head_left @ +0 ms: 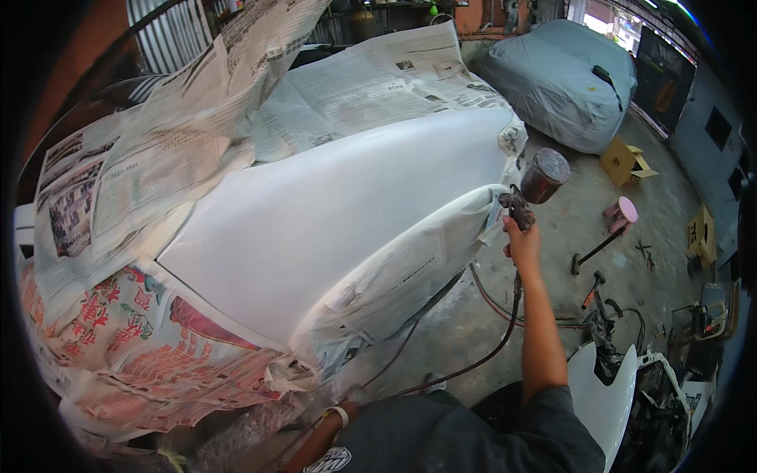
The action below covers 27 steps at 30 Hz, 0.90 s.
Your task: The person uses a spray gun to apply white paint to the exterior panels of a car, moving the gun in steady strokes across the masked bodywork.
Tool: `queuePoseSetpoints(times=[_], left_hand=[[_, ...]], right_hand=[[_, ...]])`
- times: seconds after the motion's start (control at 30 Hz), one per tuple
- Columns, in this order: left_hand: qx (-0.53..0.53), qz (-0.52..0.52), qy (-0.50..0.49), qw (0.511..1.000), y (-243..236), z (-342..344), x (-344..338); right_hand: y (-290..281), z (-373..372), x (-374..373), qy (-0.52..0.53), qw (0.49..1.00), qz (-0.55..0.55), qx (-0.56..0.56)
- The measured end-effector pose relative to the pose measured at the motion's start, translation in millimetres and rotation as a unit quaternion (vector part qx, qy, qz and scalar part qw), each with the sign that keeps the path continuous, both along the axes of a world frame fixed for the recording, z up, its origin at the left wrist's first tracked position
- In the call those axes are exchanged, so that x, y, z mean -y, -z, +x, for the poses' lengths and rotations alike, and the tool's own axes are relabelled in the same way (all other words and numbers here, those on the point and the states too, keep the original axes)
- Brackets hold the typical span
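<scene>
My right hand (523, 244) is closed around the grip of a spray gun (516, 209), stretched out at the right end of a white car fender (339, 205). A round, paint-crusted cup (546, 175) sits on top of the gun, and a dark air hose (505, 339) hangs from its handle. The gun is beside the fender's edge, near the newspaper masking the wheel arch (410, 256). Low in the picture, my left hand (352, 408) is close to my body, with a pale band at the wrist. Its fingers are hidden.
Newspaper (363, 83) and red-printed paper (102, 339) mask the car around the fender. A covered car (560, 79) stands behind at right. On the floor lie a cardboard box (625, 162), a pink stool (624, 211), a hammer (593, 290), hoses and a loose white panel (603, 394).
</scene>
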<state>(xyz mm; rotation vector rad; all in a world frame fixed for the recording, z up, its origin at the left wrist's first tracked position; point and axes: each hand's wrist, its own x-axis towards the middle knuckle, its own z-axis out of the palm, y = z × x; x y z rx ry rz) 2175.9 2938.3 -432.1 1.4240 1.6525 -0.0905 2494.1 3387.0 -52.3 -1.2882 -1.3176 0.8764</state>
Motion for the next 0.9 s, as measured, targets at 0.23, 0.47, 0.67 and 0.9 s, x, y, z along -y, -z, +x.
queuePoseSetpoints(times=[0.23,0.47,0.67,0.9], left_hand=[[-0.012,-0.051,0.02,0.998,9,5,-4],[-0.008,-0.061,0.031,0.998,7,6,-7],[0.016,-0.082,0.048,0.995,-41,14,-25],[-0.01,-0.076,0.031,0.997,1,11,-21]], right_hand=[[-7,-34,71,-0.067,0.99,0.019,0.123],[-39,-74,160,-0.219,0.954,0.0,0.203],[-40,-85,195,-0.376,0.909,-0.015,0.181],[-32,-73,171,-0.342,0.927,0.004,0.156]])
